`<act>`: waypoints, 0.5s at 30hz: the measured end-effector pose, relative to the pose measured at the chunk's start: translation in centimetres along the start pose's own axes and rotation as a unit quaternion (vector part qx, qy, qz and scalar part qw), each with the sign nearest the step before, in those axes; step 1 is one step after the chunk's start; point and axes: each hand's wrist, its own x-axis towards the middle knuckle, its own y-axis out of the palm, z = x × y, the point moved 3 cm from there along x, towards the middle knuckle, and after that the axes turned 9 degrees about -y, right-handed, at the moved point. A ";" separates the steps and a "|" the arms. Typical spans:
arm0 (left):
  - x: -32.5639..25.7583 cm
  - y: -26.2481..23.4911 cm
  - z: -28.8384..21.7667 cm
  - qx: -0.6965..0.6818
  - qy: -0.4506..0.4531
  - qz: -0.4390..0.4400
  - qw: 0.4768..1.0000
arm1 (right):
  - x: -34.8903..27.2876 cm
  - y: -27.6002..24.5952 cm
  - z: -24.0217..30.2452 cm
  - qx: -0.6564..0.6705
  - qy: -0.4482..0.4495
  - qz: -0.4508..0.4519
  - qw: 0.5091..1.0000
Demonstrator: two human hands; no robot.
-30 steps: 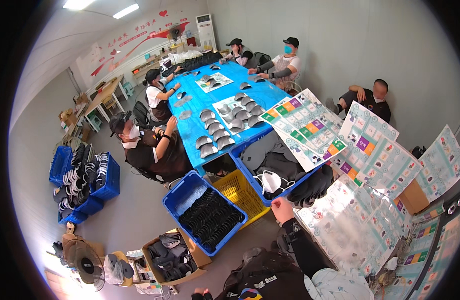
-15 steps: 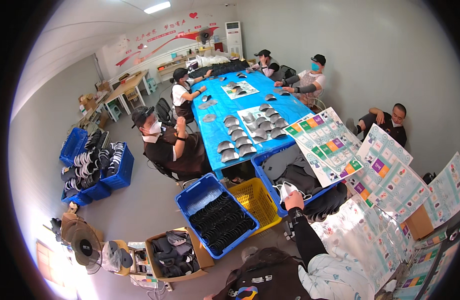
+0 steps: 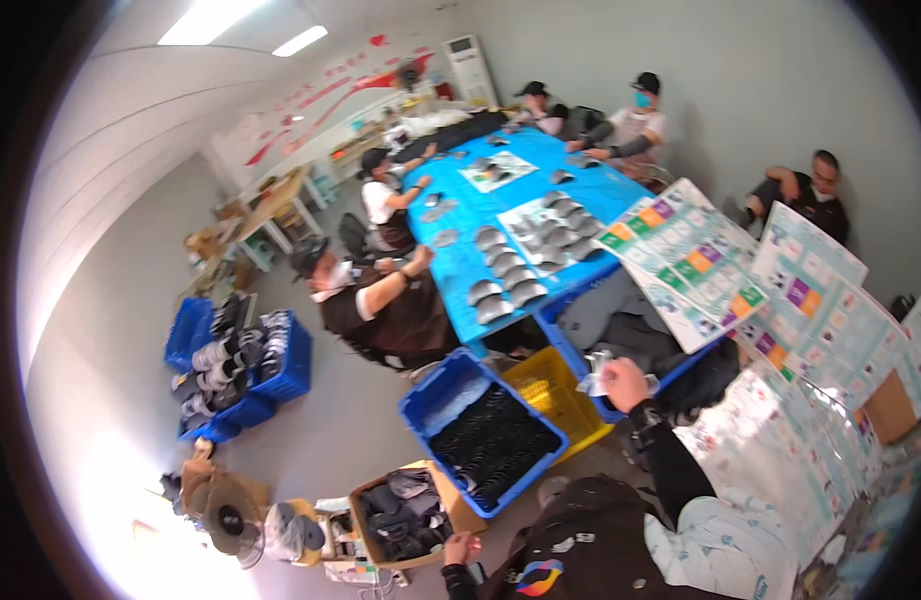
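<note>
My right hand [image 3: 626,385], in a black sleeve, is closed on a white face mask [image 3: 596,374], blurred by motion. It is over the near edge of a blue crate [image 3: 556,335] heaped with dark grey fabric pieces [image 3: 626,335]. Low in the view, my left hand [image 3: 462,548] is beside an open cardboard box [image 3: 466,505] of dark cap-like pieces. Its fingers are too smeared to tell whether they hold anything. Between my hands stands a blue crate [image 3: 414,408] with rows of black curved pieces [image 3: 491,450], next to a yellow basket [image 3: 581,428].
Several people sit around a blue-covered table [image 3: 461,290] bearing grey curved pieces [image 3: 506,265]. Printed sheets [image 3: 811,310] overhang at my right. A standing fan [image 3: 234,520] is at lower left, with blue crates of caps [image 3: 299,350] beyond. One person [image 3: 806,195] sits by the right wall.
The whole view has shifted, carrying the scene rightward. My left hand has come into view at the bottom. My right hand still has the white mask; a seated person's arm now reaches toward the table.
</note>
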 end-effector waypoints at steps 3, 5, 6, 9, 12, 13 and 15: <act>-1.8 4.2 -6.7 0.063 0.071 -0.012 0.995 | 1.4 -2.7 4.4 0.211 -0.010 0.056 0.976; -4.5 8.2 -11.8 0.066 0.110 0.027 0.991 | 1.9 -4.3 7.5 0.324 -0.020 0.104 0.940; -6.1 10.6 -14.4 0.026 0.138 0.067 0.988 | 2.0 -5.0 8.9 0.320 -0.017 0.118 0.940; -11.8 17.5 -21.4 -0.016 0.187 0.192 0.963 | 2.1 -6.3 12.6 0.414 -0.052 0.204 0.886; -16.9 23.1 -25.7 -0.071 0.195 0.316 0.926 | 1.7 -6.7 14.8 0.485 -0.078 0.246 0.835; -17.9 24.3 -26.7 -0.040 0.209 0.295 0.932 | 1.5 -6.6 15.2 0.498 -0.077 0.263 0.823; -19.5 25.8 -28.1 -0.021 0.225 0.280 0.933 | 1.3 -6.6 15.7 0.505 -0.088 0.269 0.816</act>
